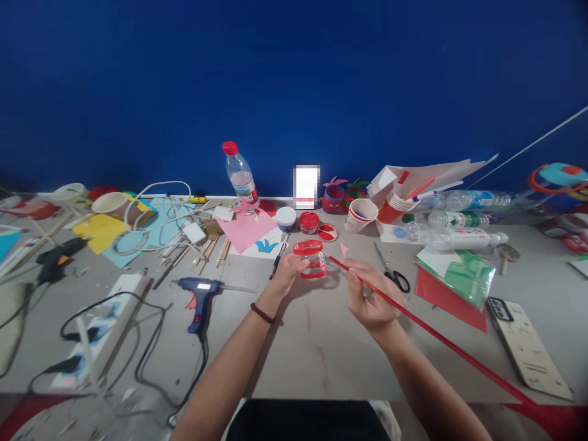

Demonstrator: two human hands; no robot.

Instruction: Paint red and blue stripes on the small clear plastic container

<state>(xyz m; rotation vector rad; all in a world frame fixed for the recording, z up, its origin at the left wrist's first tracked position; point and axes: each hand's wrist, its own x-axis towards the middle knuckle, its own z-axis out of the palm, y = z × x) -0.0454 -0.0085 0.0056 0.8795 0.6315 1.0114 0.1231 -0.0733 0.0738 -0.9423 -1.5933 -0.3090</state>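
My left hand (289, 271) grips a short clear plastic piece (314, 260) with red paint around its top and bottom rims. In my right hand (373, 299) is a long red paintbrush (407, 311), its tip pointing left at the plastic piece's right side; whether they touch is hard to tell. Behind them an open jar of red paint (309, 222) stands beside its red-smeared lid (327, 232). A white-lidded jar (285, 218) is just left of the open jar, and a paper cup (361, 215) is to the right.
A blue glue gun (198, 300), cables and a power strip (105, 327) lie left. Scissors (395, 277), a phone (528, 346), coloured sheets and plastic bottles (459, 218) lie right. An upright bottle (242, 180) stands near the blue wall (294, 79).
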